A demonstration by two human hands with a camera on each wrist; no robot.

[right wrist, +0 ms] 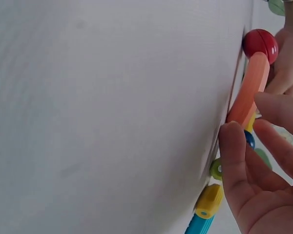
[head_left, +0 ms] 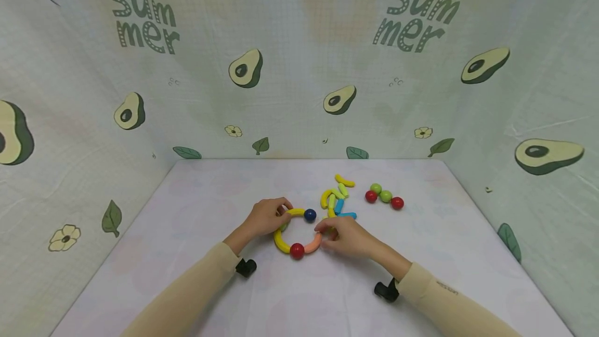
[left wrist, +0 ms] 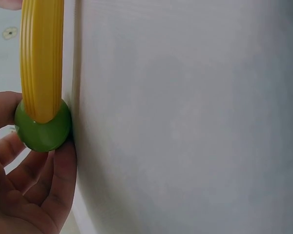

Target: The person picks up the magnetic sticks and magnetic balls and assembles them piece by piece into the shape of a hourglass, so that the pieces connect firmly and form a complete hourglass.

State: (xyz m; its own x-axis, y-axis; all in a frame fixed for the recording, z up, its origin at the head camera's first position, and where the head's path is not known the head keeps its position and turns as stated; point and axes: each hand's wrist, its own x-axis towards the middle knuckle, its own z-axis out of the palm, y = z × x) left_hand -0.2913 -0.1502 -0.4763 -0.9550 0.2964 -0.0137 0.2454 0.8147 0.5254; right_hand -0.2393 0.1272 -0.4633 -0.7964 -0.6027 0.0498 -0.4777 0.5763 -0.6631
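Note:
A ring of curved rods and balls lies on the table, with a gap at its right side. My left hand [head_left: 269, 216] grips the green ball [left wrist: 43, 129] on the ring's left, where a yellow curved rod [left wrist: 41, 58] meets it. Another yellow curved rod [head_left: 296, 212] runs along the top to a navy ball [head_left: 310, 215]. At the front sits a red ball [head_left: 297, 251], joined to an orange curved rod [right wrist: 251, 90]. My right hand [head_left: 348, 237] has thumb and index finger at either side of the orange rod's free end, pinching it.
Behind the right hand lies a cluster of loose yellow, light green and blue rods [head_left: 339, 206]. Farther right, several red and green balls [head_left: 386, 196] sit together. Patterned cloth [head_left: 299, 66] surrounds the white table [head_left: 224, 186] at the back and sides.

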